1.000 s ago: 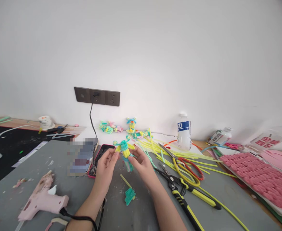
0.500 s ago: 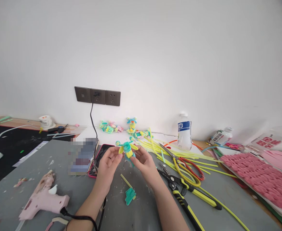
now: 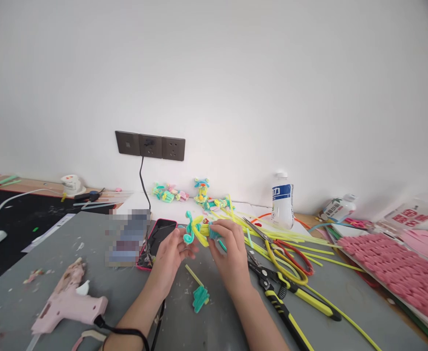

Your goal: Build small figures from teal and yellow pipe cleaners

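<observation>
White wall (image 3: 236, 97) backed a gray tabletop (image 3: 122, 287), above which the right hand (image 3: 231, 249) pinched a fuzzy figure (image 3: 200, 235) in its fingers, newly tipped sideways; the left hand (image 3: 170, 257), fingers now loosely spread beside the curls, appeared freer to move.

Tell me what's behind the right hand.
Beyond the right hand, yellow stems spread out, and a small figure lies farther back. Its fingers cover one end of the toy it holds, so that part can't be seen.
</observation>
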`<state>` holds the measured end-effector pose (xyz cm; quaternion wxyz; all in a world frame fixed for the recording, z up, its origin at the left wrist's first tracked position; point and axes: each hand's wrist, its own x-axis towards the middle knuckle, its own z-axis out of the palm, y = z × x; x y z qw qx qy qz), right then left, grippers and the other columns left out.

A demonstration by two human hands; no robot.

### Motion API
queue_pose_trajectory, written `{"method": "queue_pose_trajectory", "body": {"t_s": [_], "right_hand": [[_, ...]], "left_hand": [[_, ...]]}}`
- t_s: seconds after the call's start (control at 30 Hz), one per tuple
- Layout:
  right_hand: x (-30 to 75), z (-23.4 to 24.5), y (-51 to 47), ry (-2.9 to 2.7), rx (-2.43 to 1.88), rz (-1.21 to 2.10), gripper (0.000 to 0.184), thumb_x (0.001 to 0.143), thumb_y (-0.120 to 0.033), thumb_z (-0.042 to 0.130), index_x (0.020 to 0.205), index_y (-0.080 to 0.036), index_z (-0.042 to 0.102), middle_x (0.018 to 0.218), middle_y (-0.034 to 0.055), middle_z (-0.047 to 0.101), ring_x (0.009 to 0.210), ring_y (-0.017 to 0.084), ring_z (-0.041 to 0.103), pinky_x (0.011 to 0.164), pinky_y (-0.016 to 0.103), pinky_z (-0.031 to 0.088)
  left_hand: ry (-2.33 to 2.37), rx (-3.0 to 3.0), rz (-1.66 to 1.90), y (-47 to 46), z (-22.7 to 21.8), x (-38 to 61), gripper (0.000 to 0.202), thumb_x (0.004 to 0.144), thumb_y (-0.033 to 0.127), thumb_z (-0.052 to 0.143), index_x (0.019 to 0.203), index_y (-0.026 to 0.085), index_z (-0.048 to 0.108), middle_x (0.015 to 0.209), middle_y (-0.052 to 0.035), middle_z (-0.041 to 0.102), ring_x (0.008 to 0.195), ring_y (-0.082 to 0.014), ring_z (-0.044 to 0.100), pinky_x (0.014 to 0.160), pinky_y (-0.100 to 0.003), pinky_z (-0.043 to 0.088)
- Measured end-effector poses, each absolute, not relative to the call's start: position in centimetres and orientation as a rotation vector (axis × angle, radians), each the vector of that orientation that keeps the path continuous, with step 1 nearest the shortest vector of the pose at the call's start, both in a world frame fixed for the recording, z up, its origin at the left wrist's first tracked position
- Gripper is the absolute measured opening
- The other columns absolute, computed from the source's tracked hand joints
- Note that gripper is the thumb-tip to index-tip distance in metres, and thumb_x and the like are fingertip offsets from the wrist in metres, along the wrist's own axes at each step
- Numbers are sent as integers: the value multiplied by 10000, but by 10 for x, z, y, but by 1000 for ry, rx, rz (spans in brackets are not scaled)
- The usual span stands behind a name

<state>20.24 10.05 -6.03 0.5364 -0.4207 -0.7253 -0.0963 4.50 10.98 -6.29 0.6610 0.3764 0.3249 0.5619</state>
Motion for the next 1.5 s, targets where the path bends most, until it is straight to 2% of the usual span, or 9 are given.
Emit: {"method": "queue_pose_trajectory", "body": {"t_s": [0.13, 0.33, 0.57, 0.73, 1.03, 1.1, 1.23, 1.4, 1.5], "right_hand": [[202, -58, 100, -1736, -1057, -388, 317, 901, -29, 524, 1114, -263, 554, 1036, 68, 651, 1030, 232, 573, 985, 467, 385], [200, -62, 99, -1728, -1155, -454, 234, 898, -73, 570, 1039, -257, 541, 1006, 47, 675, 1021, 222, 591, 1072, 495, 244], [192, -72, 97, -1746, -1152, -405, 257, 908, -125, 582, 1138, -202, 496, 1016, 92, 624, 940, 242, 590, 844, 407, 408], [186, -74, 90, -1779, -1123, -231, 258, 910, -108, 556, 1130, -219, 478, 1019, 94, 556, 956, 252, 570, 799, 385, 492], [174, -89, 77, -1685, -1231, 13, 200, 881, -86, 509, 993, -231, 427, 959, 60, 476, 875, 228, 517, 700, 336, 489], [174, -89, 77, -1674, -1212, 90, 192, 874, -129, 554, 924, -240, 405, 910, 30, 457, 822, 207, 497, 679, 316, 470], [183, -86, 81, -1485, -1220, 288, 370, 755, -316, 751, 879, -244, 410, 854, -6, 457, 750, 182, 473, 669, 309, 440], [201, -81, 91, -1145, -1104, 782, 311, 850, -510, 620, 946, -221, 558, 942, 55, 596, 814, 203, 585, 717, 338, 479], [206, -80, 96, -1097, -1064, 1003, 386, 787, -582, 673, 887, -215, 604, 874, 44, 623, 782, 203, 606, 681, 321, 489]], "left_hand": [[712, 853, 1227, 107, -60, 42, 544, 728, 686, 670, 898, 170, 664, 740, -48, 644, 670, -184, 621, 549, -284, 511], [763, 988, 1223, 108, -62, 45, 483, 672, 511, 812, 993, 175, 678, 892, -70, 683, 794, -195, 636, 688, -302, 540], [786, 992, 1263, 107, -62, 47, 427, 727, 421, 801, 1036, 144, 698, 1019, -135, 728, 935, -260, 657, 705, -308, 536], [793, 993, 1231, 107, -63, 48, 438, 720, 401, 812, 1080, 168, 721, 1140, -129, 736, 1126, -306, 638, 875, -352, 532], [825, 1115, 1086, 108, -67, 47, 349, 705, 350, 820, 1001, 185, 734, 1054, -84, 773, 1055, -278, 679, 923, -349, 515], [878, 1099, 1098, 109, -67, 47, 363, 684, 374, 827, 968, 166, 736, 1003, -92, 781, 1008, -284, 693, 898, -354, 519], [933, 1066, 1108, 110, -65, 45, 430, 653, 420, 836, 969, 149, 730, 981, -105, 783, 973, -293, 702, 834, -344, 531], [919, 1049, 1041, 109, -62, 45, 527, 663, 437, 832, 1084, 171, 662, 1015, -91, 776, 1017, -276, 695, 773, -296, 529], [903, 1080, 985, 108, -64, 45, 531, 679, 426, 827, 1107, 171, 643, 993, -81, 778, 949, -247, 709, 745, -276, 517]]}}
